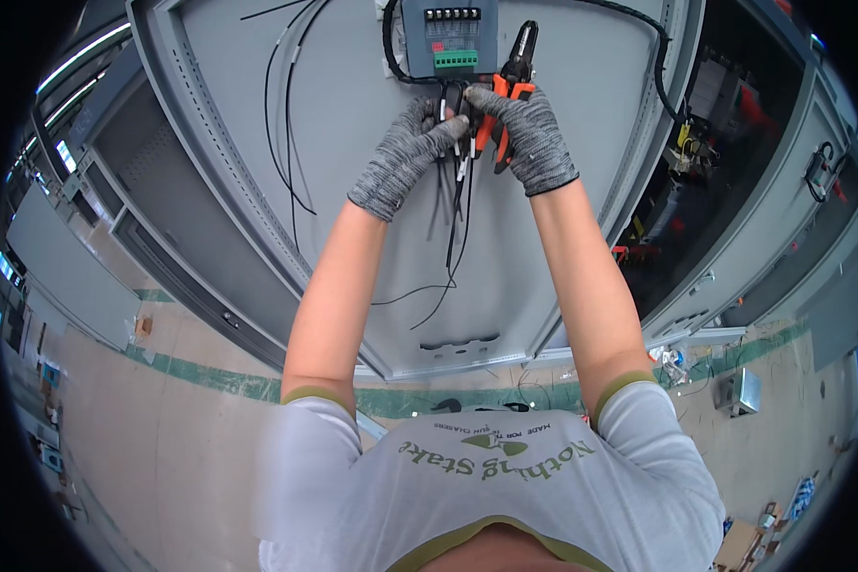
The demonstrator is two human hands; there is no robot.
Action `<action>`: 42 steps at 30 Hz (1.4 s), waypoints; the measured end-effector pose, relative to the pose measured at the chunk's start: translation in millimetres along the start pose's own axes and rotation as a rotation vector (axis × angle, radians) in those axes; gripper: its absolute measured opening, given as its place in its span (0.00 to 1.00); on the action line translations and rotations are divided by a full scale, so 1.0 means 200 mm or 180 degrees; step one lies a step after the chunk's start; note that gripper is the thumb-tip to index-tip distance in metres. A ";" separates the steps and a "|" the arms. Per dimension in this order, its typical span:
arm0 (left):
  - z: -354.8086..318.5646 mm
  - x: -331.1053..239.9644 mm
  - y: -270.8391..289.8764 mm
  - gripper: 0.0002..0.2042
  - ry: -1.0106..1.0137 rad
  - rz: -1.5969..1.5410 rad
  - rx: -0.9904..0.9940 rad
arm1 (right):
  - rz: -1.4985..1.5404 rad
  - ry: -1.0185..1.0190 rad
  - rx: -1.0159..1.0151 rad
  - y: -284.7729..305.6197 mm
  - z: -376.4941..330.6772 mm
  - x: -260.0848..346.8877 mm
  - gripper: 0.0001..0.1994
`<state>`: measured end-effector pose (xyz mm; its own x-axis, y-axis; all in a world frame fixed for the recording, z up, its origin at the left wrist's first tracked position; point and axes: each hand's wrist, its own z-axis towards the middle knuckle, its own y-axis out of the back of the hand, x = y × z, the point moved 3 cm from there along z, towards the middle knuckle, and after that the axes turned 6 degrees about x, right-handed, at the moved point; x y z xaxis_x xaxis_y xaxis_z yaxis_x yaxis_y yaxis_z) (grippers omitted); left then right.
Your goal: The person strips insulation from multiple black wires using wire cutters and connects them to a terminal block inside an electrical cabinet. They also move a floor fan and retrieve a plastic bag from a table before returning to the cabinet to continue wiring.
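Observation:
Both of my hands wear grey knit gloves and meet just below a blue-grey electrical module (448, 38) with a green terminal block (456, 59) on its lower edge. My left hand (405, 153) is closed, thumb and fingers pinching thin black wires (456, 214) with white marker sleeves. In my right hand (534, 138) is a pair of wire strippers (520, 59) with orange handles, its dark jaws pointing up and away. The thumb and forefinger of that hand also reach the wires beside my left fingertips. The wire ends between the fingers are hidden.
The module is mounted on a grey cabinet panel (353, 243). Loose black wires (289, 124) hang to the left, and a thick black cable (660, 67) runs along the right. Beyond the right frame is a dark open cabinet (710, 181). A metal box (739, 392) sits on the floor.

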<state>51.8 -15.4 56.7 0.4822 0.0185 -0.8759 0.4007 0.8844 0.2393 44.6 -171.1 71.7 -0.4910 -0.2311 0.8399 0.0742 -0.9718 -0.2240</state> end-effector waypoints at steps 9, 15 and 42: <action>-0.06 0.11 -0.05 0.20 0.0426 -0.0326 0.0842 | -0.0758 0.0164 0.0027 0.07 0.06 0.00 0.15; -0.11 0.13 -0.08 0.17 0.0471 -0.0542 0.0995 | -0.1006 0.0024 0.0188 0.10 0.08 -0.03 0.14; -0.15 0.13 -0.13 0.15 0.0652 -0.0513 0.1437 | -0.0426 0.0391 0.0323 0.13 0.05 -0.03 0.13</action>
<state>31.1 -23.4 15.1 0.2424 0.0297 -0.9697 0.7751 0.5952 0.2120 58.1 -196.2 66.2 -0.6041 -0.0980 0.7909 0.0853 -0.9947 -0.0581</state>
